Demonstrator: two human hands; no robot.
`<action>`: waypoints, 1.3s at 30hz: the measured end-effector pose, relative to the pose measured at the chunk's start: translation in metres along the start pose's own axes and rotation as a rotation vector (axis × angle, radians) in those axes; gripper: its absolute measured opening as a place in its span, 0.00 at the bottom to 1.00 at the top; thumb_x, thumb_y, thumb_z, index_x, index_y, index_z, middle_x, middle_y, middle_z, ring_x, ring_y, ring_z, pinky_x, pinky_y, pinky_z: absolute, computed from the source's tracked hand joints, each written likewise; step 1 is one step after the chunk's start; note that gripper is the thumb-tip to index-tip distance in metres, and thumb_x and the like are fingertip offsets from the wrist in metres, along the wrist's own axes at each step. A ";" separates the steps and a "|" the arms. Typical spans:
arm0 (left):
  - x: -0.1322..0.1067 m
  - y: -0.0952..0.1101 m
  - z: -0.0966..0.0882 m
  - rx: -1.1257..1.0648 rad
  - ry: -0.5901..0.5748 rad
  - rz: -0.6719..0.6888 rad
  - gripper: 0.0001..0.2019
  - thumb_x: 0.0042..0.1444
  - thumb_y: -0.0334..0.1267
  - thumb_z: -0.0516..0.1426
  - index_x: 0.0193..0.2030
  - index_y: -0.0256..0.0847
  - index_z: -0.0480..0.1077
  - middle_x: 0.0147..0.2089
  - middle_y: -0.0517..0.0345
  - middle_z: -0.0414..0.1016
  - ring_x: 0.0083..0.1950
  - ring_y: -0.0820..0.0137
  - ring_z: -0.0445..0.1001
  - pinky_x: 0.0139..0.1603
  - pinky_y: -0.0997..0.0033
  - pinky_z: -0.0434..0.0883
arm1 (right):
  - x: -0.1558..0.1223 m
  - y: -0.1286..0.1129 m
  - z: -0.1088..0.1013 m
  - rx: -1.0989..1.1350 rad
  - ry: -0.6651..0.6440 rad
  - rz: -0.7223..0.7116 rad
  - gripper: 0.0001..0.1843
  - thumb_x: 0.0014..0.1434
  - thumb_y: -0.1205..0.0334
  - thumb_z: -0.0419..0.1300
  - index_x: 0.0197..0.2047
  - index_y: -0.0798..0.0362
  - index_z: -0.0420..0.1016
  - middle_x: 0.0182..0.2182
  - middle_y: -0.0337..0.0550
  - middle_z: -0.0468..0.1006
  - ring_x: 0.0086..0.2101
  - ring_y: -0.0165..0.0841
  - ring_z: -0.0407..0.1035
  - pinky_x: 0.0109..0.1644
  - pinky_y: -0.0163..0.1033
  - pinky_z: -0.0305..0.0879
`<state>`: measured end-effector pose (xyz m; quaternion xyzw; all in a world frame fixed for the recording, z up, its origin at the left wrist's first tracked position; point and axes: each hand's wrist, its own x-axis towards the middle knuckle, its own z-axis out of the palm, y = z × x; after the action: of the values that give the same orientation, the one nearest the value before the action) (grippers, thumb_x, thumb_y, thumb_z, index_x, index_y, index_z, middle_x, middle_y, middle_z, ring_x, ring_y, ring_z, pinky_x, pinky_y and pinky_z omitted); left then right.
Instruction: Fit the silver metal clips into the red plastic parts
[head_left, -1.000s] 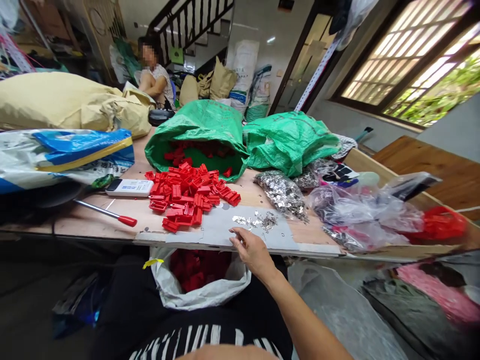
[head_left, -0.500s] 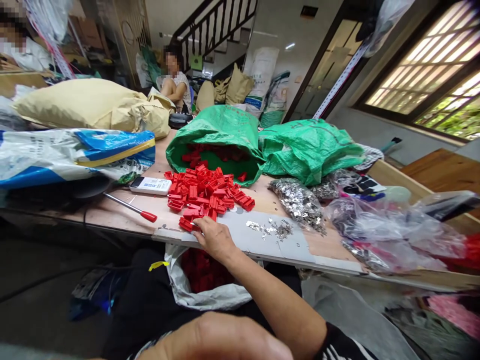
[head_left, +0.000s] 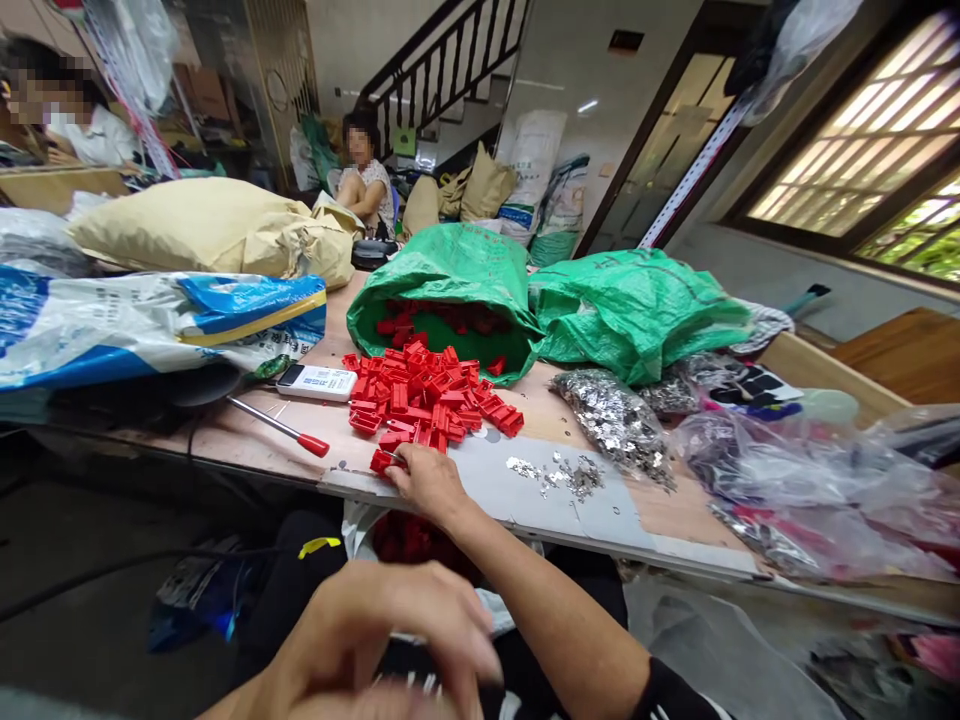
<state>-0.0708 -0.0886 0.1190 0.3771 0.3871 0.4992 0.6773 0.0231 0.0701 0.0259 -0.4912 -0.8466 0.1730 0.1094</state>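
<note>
At the table's front edge, my right hand (head_left: 429,483) is closed on a red plastic part (head_left: 381,461), its fingertips and thumb pressed together there. A thin shiny bit shows by those fingertips, too small to make out. Close to the camera and in front of my lap is my left hand (head_left: 390,620), smeared by motion with its fingers bent; whether it holds anything cannot be seen. Just beyond my right hand lies a heap of red plastic parts (head_left: 427,390). To its right, small metal pieces (head_left: 577,477) are scattered on a grey sheet (head_left: 517,512).
A green sack (head_left: 450,265) gapes behind the heap, red parts inside. Under the table edge, a white sack (head_left: 360,530) holds more red parts. A red-tipped lever (head_left: 311,444) and a white box-like device (head_left: 319,382) lie left. A bag of metal pieces (head_left: 615,415) lies right.
My left hand has risen further into view, its fingers now bent and showing. My right hand stays at the red part by the table edge. The whole view has shifted slightly.
</note>
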 end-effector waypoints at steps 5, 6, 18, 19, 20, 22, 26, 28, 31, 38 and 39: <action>0.057 -0.041 -0.028 0.077 0.139 0.040 0.09 0.51 0.40 0.63 0.37 0.39 0.74 0.27 0.56 0.76 0.31 0.69 0.74 0.37 0.71 0.70 | -0.008 0.025 -0.001 0.330 0.001 0.064 0.08 0.56 0.59 0.58 0.28 0.53 0.72 0.23 0.34 0.71 0.25 0.26 0.61 0.28 0.31 0.52; 0.067 -0.054 -0.034 0.066 0.206 0.035 0.09 0.51 0.40 0.63 0.36 0.39 0.72 0.27 0.58 0.75 0.31 0.70 0.74 0.37 0.72 0.71 | -0.010 0.030 -0.001 0.397 0.011 0.071 0.09 0.56 0.59 0.58 0.28 0.54 0.72 0.22 0.33 0.69 0.25 0.26 0.60 0.28 0.31 0.52; 0.103 -0.096 -0.043 -0.075 0.299 0.009 0.33 0.41 0.34 0.68 0.56 0.45 0.65 0.47 0.52 0.76 0.41 0.66 0.78 0.41 0.69 0.75 | -0.067 0.052 -0.018 0.473 0.102 -0.092 0.04 0.58 0.65 0.58 0.33 0.52 0.74 0.29 0.37 0.73 0.31 0.28 0.64 0.36 0.31 0.57; 0.105 -0.097 -0.042 -0.089 0.273 0.000 0.31 0.41 0.33 0.68 0.55 0.44 0.67 0.47 0.51 0.77 0.42 0.66 0.78 0.42 0.70 0.75 | -0.071 0.052 -0.017 0.450 0.114 -0.091 0.04 0.58 0.66 0.58 0.33 0.52 0.74 0.30 0.37 0.73 0.31 0.28 0.65 0.36 0.32 0.57; 0.107 -0.099 -0.041 -0.094 0.253 -0.007 0.30 0.41 0.33 0.68 0.53 0.42 0.69 0.47 0.51 0.77 0.42 0.66 0.78 0.42 0.71 0.75 | -0.073 0.053 -0.016 0.436 0.118 -0.086 0.04 0.58 0.67 0.58 0.34 0.52 0.74 0.30 0.38 0.73 0.32 0.29 0.65 0.37 0.32 0.58; 0.108 -0.101 -0.040 -0.070 0.230 -0.010 0.26 0.41 0.32 0.68 0.50 0.41 0.71 0.46 0.52 0.78 0.43 0.67 0.77 0.43 0.73 0.74 | -0.079 0.055 -0.013 0.425 0.113 -0.075 0.05 0.59 0.66 0.58 0.36 0.51 0.75 0.31 0.38 0.74 0.33 0.29 0.66 0.37 0.32 0.59; 0.113 -0.103 -0.044 0.027 0.278 0.010 0.25 0.40 0.36 0.68 0.47 0.41 0.69 0.45 0.54 0.77 0.41 0.66 0.77 0.38 0.70 0.76 | -0.091 0.067 -0.013 0.422 0.118 -0.050 0.12 0.59 0.63 0.59 0.47 0.48 0.74 0.37 0.39 0.76 0.35 0.30 0.68 0.41 0.33 0.62; 0.117 -0.102 -0.047 0.054 0.323 0.039 0.25 0.41 0.40 0.68 0.47 0.42 0.67 0.43 0.55 0.77 0.38 0.67 0.78 0.34 0.70 0.77 | -0.099 0.083 -0.018 0.391 0.177 0.016 0.14 0.59 0.63 0.59 0.49 0.49 0.73 0.38 0.41 0.76 0.36 0.30 0.69 0.42 0.34 0.62; 0.121 -0.101 -0.049 0.058 0.378 0.074 0.26 0.40 0.42 0.68 0.46 0.42 0.66 0.37 0.58 0.78 0.34 0.69 0.77 0.31 0.71 0.76 | -0.114 0.118 -0.033 0.281 0.312 0.163 0.11 0.59 0.67 0.57 0.46 0.51 0.73 0.38 0.42 0.76 0.38 0.31 0.69 0.46 0.37 0.63; 0.116 -0.107 -0.032 -0.040 0.228 0.089 0.25 0.45 0.38 0.67 0.50 0.43 0.65 0.43 0.58 0.79 0.41 0.72 0.77 0.43 0.75 0.73 | -0.130 0.167 -0.051 0.025 0.343 0.363 0.10 0.59 0.66 0.56 0.44 0.51 0.74 0.41 0.44 0.77 0.40 0.34 0.70 0.44 0.38 0.64; 0.114 -0.107 -0.029 -0.036 0.201 0.112 0.24 0.46 0.37 0.66 0.50 0.43 0.65 0.43 0.59 0.79 0.42 0.73 0.77 0.45 0.75 0.73 | -0.128 0.167 -0.050 0.008 0.333 0.354 0.10 0.60 0.65 0.56 0.44 0.50 0.73 0.41 0.44 0.77 0.41 0.34 0.70 0.44 0.37 0.63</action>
<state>-0.0332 0.0019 -0.0060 0.3342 0.4224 0.5781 0.6129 0.2367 0.0445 0.0030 -0.6533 -0.7170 0.1094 0.2171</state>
